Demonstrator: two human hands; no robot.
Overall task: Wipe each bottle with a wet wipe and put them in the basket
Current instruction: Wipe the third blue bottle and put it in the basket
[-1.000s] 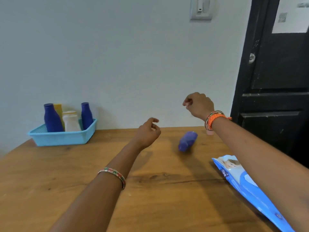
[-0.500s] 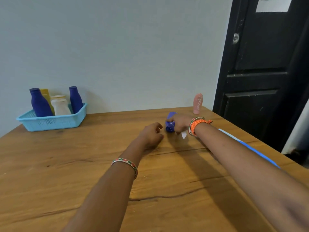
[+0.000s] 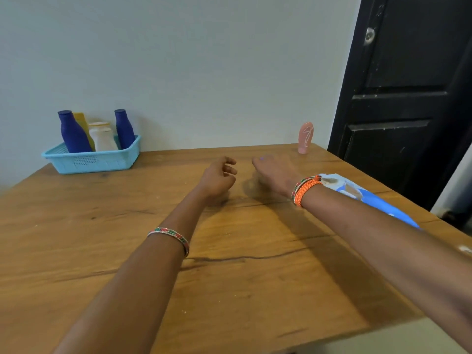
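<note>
We've open wooden table [image 3: 107, 226] left of our left hand [image 3: 217, 178] up to the basket [image 3: 92, 160]; wipes pack [image 3: 367, 198] crowds the right hand's [image 3: 274, 175] outer side

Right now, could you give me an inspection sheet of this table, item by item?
Surface: wooden table, with dark cracks in the grain.
Job's things: light blue basket at the far left holding two dark blue bottles, a yellow one and a white one, all upright; pink bottle standing at the far right; blue wipes pack beside the right forearm.
Clutter: nothing seen.
Hands: left hand loosely curled, holding nothing; right hand blurred, a speck of blue at its fingers, grip unclear.
Cables: nothing seen.
Surroundings: pale wall, black door.
</note>
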